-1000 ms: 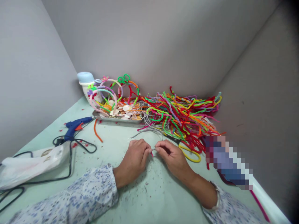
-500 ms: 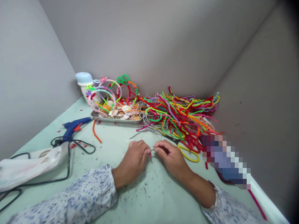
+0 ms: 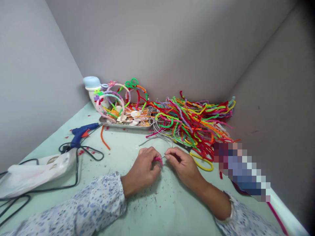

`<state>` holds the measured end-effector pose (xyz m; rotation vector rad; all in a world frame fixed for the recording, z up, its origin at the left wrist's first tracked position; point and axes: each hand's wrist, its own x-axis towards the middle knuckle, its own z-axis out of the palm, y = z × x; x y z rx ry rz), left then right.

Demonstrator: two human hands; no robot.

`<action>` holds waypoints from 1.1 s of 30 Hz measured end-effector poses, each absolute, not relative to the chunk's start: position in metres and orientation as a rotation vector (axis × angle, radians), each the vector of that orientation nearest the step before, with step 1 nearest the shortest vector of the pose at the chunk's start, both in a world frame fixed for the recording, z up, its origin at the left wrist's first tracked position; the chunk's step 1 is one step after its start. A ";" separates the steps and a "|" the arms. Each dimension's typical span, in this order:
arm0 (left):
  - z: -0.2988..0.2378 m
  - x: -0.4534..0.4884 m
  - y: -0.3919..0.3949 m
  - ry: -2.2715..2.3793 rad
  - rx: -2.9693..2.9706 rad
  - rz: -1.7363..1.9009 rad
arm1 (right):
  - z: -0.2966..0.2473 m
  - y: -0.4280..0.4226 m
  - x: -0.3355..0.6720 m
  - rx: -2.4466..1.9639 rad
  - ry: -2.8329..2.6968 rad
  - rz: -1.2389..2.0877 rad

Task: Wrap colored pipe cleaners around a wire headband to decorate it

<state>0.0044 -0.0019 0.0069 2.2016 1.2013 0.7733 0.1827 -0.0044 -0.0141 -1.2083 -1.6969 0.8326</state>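
Observation:
Fingers curled, my left hand (image 3: pixel 145 168) holds a short pink pipe cleaner (image 3: pixel 158 160), most of it hidden in the grip. Just to the right, my right hand (image 3: pixel 183 164) pinches a thin grey wire (image 3: pixel 163 157) between thumb and forefinger, its tip meeting the pink piece. Both hands hover low over the pale green table (image 3: pixel 157 209). Beyond them lies a loose coil of grey wire (image 3: pixel 162 131). Yellow-handled scissors (image 3: pixel 202 162) rest beside my right hand, partly under the pile of coloured pipe cleaners (image 3: pixel 192 121).
A metal tray (image 3: pixel 125 125) of shells and pipe-cleaner hoops (image 3: pixel 110 108) stands at the back beside a white bottle (image 3: pixel 94 93). At left lie a blue glue gun (image 3: pixel 82 132), its black cord and a plastic bag (image 3: pixel 41 173). An orange pipe cleaner (image 3: pixel 104 137) lies before the tray.
My left thumb has dropped away from the forefinger, and more of the pink pipe cleaner shows. My right hand keeps its pinch on the wire. The whole view has shifted slightly.

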 end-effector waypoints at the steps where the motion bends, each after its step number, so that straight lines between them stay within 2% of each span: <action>1: 0.006 0.005 -0.002 1.207 2.216 0.776 | -0.014 -0.004 0.183 -1.205 -1.696 0.834; 33: 0.001 0.004 -0.002 1.245 2.127 0.948 | -0.013 -0.005 0.182 -1.187 -1.757 0.834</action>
